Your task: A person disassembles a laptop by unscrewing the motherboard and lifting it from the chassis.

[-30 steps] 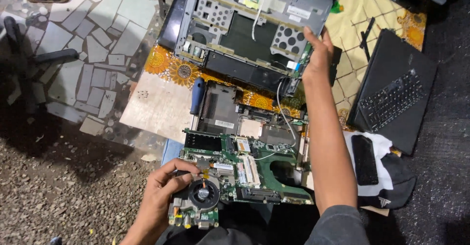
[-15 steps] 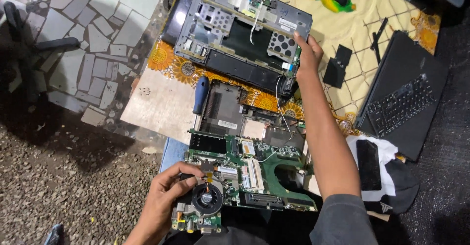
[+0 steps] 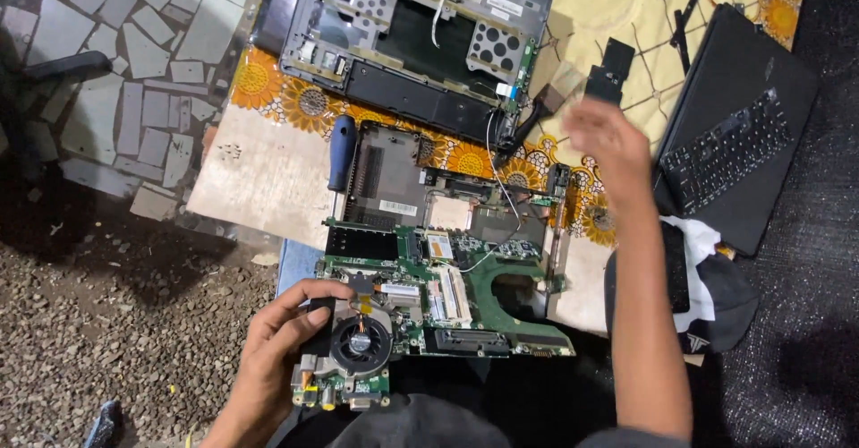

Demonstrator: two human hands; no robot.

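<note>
Nearest, the left hand (image 3: pixel 282 345) still clasps the fan corner of the green motherboard (image 3: pixel 429 296), thumb beside the round black cooling fan (image 3: pixel 361 342), just as half a second ago. The board lies over the black bottom case (image 3: pixel 403 175), a blue-handled screwdriver (image 3: pixel 342 151) beside it. Farther out, the right hand (image 3: pixel 607 144) has left the edge of the stripped laptop chassis (image 3: pixel 403 36) and hangs blurred in the air, apparently loose and holding nothing. A black keyboard (image 3: pixel 729 148) lies beyond.
</note>
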